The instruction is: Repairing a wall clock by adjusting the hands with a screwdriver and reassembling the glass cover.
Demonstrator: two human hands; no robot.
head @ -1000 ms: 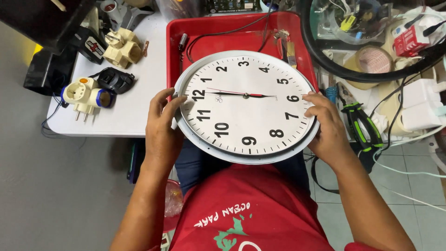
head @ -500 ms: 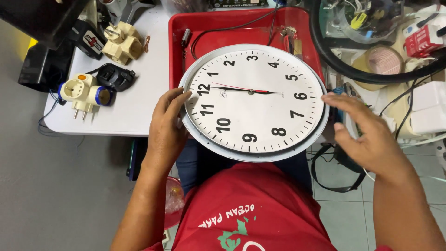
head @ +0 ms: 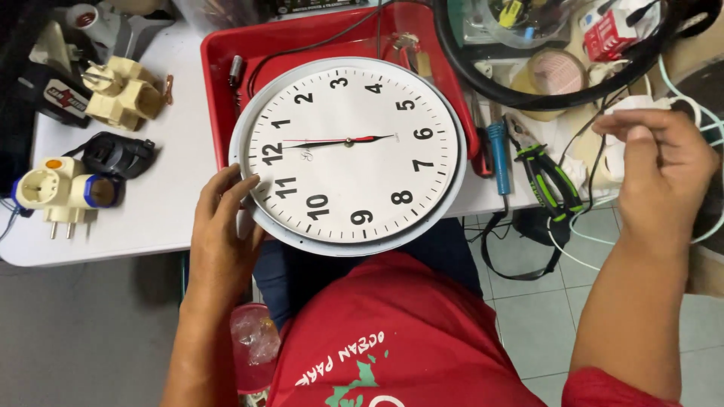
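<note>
A round white wall clock (head: pixel 351 151) with black numerals and a grey rim lies face up, half over a red tray (head: pixel 226 68) and half past the table's front edge. My left hand (head: pixel 222 226) grips the clock's lower left rim, thumb on the face. My right hand (head: pixel 664 169) is off the clock, raised at the far right over white cables (head: pixel 679 105), fingers curled and pinching at something white; what it pinches is unclear.
Cream plug adapters (head: pixel 124 94) and another adapter with blue parts (head: pixel 60 192) lie on the white table (head: pixel 166 211) at left. Green-handled pliers (head: pixel 550 177), a blue-handled screwdriver (head: pixel 498 154), a tape roll (head: pixel 556 71) and a black hoop (head: pixel 483 83) crowd the right side.
My right hand let go of the clock's right rim and moved right toward the white cables. The left hand kept hold, and the clock turned slightly.
</note>
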